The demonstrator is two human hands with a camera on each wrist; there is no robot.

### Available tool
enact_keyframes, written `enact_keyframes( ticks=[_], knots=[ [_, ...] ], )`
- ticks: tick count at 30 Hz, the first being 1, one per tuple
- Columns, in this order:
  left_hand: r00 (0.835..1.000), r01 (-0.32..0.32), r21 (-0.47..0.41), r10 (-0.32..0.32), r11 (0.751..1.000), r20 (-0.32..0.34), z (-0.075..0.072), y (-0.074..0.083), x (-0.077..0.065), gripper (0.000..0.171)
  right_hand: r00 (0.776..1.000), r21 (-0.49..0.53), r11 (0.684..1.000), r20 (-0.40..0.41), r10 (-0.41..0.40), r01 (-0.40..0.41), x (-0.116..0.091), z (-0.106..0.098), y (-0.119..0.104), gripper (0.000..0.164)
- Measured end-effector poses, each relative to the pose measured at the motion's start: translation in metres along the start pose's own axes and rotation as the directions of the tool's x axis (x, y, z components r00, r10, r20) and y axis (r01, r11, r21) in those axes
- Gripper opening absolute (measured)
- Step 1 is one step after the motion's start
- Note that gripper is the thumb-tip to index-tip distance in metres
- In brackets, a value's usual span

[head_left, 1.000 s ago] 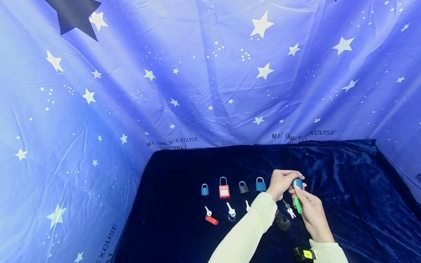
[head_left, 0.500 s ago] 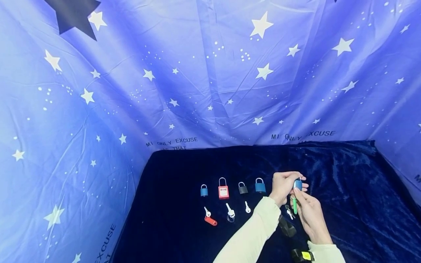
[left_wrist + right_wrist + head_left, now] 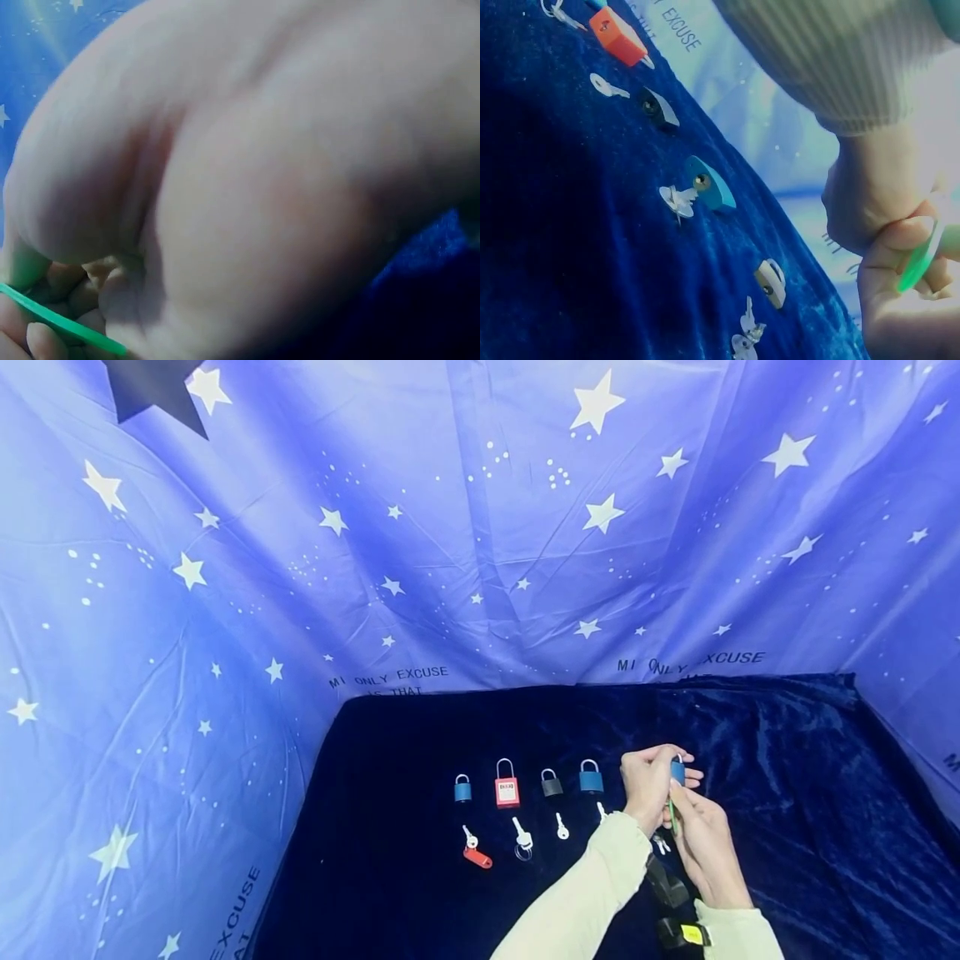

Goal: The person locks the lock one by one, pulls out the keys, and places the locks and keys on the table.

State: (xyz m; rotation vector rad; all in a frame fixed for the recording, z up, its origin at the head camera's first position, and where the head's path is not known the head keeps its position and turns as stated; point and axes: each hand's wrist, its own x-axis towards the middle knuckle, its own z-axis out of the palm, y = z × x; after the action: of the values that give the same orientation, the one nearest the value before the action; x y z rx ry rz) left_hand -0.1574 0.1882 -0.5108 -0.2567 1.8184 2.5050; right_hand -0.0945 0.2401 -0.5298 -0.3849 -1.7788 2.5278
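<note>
My left hand (image 3: 645, 783) grips a small blue padlock (image 3: 678, 771) upright, its metal shackle at the top. Just below, my right hand (image 3: 708, 843) pinches a green-tagged key at the padlock's underside; fingers hide the key itself. Its green tag (image 3: 672, 817) hangs nearly edge-on. In the right wrist view the green tag (image 3: 921, 262) shows between the right hand's fingers, close under the left hand (image 3: 874, 191). The left wrist view is mostly palm, with the green tag (image 3: 67, 322) at lower left.
On the dark blue cloth lie a blue padlock (image 3: 462, 792), a red padlock (image 3: 507, 792), a black padlock (image 3: 552, 787) and a larger blue padlock (image 3: 591, 782). Keys, one with a red tag (image 3: 477, 857), lie before them. A pale padlock (image 3: 770, 283) has keys (image 3: 746, 334) nearby.
The green tag has turned from showing its flat face to nearly edge-on as my right fingers twist. The held padlock has turned slightly. The head view has shifted a little.
</note>
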Motion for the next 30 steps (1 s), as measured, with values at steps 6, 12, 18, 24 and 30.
enact_keyframes(
  ticks=[6, 12, 18, 24, 30],
  knots=[
    [1.0, 0.002, 0.006, -0.002, 1.0, 0.005, -0.003, -0.003, 0.005, 0.018, 1.0, 0.018, 1.0, -0.01, 0.017, -0.017, 0.001, 0.005, 0.002, 0.03],
    [0.999, 0.016, 0.009, -0.016, 1.0, 0.042, -0.007, -0.007, 0.009, 0.018, 0.999, -0.02, 0.999, -0.028, 0.034, -0.035, 0.001, 0.008, 0.002, 0.03],
    [0.997, 0.032, 0.017, -0.033, 0.999, 0.064, -0.01, -0.011, 0.012, 0.016, 0.999, -0.031, 0.999, -0.037, 0.026, -0.027, 0.003, 0.005, 0.001, 0.03],
    [0.994, 0.019, 0.045, -0.024, 0.999, 0.11, -0.013, -0.01, 0.012, 0.017, 0.999, -0.046, 0.999, -0.036, 0.005, -0.006, 0.005, -0.001, -0.004, 0.027],
    [0.998, 0.003, 0.149, -0.013, 0.989, 0.066, -0.017, -0.009, 0.012, 0.018, 0.997, -0.153, 0.988, -0.074, 0.011, -0.022, 0.005, -0.006, -0.009, 0.027]
  ],
)
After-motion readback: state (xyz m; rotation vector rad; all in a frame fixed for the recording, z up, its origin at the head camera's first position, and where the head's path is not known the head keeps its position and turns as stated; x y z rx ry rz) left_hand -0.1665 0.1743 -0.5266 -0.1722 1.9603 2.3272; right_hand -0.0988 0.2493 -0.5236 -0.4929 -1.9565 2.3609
